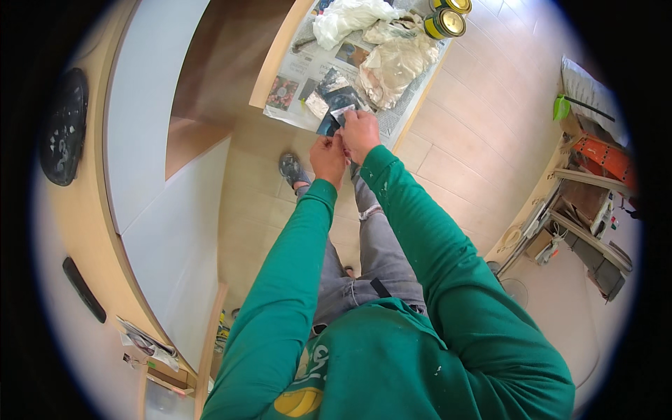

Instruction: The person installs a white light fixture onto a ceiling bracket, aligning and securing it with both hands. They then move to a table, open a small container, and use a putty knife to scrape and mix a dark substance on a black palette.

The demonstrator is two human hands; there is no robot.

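My left hand [327, 161] and my right hand [361, 134] come together at the near edge of a newspaper-covered table [297, 66]. The fingers of both are closed on a small, thin dark sheet [326, 126]; its exact kind is unclear. A whitish patch [341, 112] shows by my right fingertips. Just beyond my hands, more dark pieces [337, 87] with white smears lie on the newspaper. A crumpled cream plastic sheet or bag [397, 70] sits to their right, and a white plastic bag [353, 21] farther back.
Two yellow-and-dark-green tins [445, 24] stand at the table's far right corner. To the left runs a pale cabinet [164, 210] with a wood-edged top bearing a spattered black tray [64, 126]. Shelves with an orange object [603, 161] and boards line the right. My shoe [290, 168] is below.
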